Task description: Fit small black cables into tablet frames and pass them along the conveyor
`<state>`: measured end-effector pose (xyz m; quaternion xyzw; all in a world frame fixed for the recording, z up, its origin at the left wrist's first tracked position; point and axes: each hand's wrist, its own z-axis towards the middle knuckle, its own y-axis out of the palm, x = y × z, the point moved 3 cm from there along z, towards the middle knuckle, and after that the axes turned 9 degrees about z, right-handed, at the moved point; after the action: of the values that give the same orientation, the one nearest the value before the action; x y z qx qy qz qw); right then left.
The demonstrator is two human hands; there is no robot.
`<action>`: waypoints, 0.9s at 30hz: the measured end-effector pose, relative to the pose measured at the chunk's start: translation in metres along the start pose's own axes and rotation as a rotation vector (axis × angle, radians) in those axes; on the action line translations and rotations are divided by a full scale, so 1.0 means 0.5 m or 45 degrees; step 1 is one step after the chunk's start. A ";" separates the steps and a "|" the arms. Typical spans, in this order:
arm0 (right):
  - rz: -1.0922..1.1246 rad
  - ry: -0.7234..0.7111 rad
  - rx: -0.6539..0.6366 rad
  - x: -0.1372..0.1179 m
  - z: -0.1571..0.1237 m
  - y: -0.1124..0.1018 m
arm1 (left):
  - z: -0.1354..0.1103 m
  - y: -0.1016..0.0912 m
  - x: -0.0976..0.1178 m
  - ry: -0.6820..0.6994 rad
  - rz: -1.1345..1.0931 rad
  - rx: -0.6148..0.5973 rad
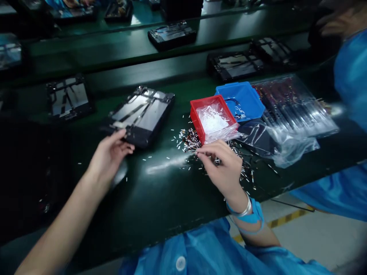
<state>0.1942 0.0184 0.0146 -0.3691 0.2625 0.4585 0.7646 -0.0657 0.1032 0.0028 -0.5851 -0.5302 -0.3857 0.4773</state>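
My left hand (110, 151) is at the near left corner of an opened tablet-like device (146, 109) in a black holder. Its fingers are curled against the holder's front edge. My right hand (223, 164) pinches thumb and forefinger together over a pile of small parts (191, 140), dark with white ends. Whatever is in the pinch is too small to make out. Just beyond that hand stands a red bin (197, 122), lined with a clear bag of tiny white pieces (213, 118). A blue strap and a metal band circle my right wrist.
Behind the red bin sits a blue bin (252, 103). To its right, a clear tray (298, 103) holds rows of dark strips, with a plastic bag (295, 149) in front. More devices (69, 95) stand left and along the back. A person in blue (352, 76) is at right.
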 end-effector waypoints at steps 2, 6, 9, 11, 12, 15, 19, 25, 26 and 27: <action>0.064 0.127 0.059 0.008 -0.002 0.005 | -0.124 -0.007 -0.034 -0.098 -0.111 0.033; 0.294 0.406 0.083 0.001 -0.013 0.032 | -0.335 0.004 -0.123 -0.531 -0.505 -0.033; 0.467 0.558 -0.119 -0.031 -0.026 0.075 | -0.440 0.040 -0.182 -0.802 -0.772 -0.390; 0.576 0.683 -0.332 -0.055 -0.039 0.116 | -0.479 0.056 -0.203 -0.849 -0.851 -0.722; 0.622 0.745 -0.434 -0.066 -0.046 0.138 | -0.489 0.056 -0.207 -0.802 -0.835 -0.876; 0.665 0.888 -0.634 -0.087 -0.064 0.199 | -0.480 0.020 -0.197 -0.327 -0.470 -0.990; 0.603 0.913 -0.712 -0.090 -0.073 0.251 | -0.423 -0.066 -0.157 0.619 0.369 -0.258; 0.446 0.753 -0.803 -0.078 -0.073 0.274 | -0.365 -0.085 -0.175 1.022 1.304 0.149; 0.426 0.730 -0.823 -0.078 -0.073 0.275 | -0.362 -0.082 -0.179 1.045 1.371 0.139; 0.403 0.713 -0.844 -0.078 -0.073 0.276 | -0.361 -0.079 -0.182 1.066 1.422 0.133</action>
<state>0.0512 0.0117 -0.0224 -0.6588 0.3511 0.5114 0.4255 -0.1075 -0.0949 -0.0338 -0.5484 0.0607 -0.2497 0.7957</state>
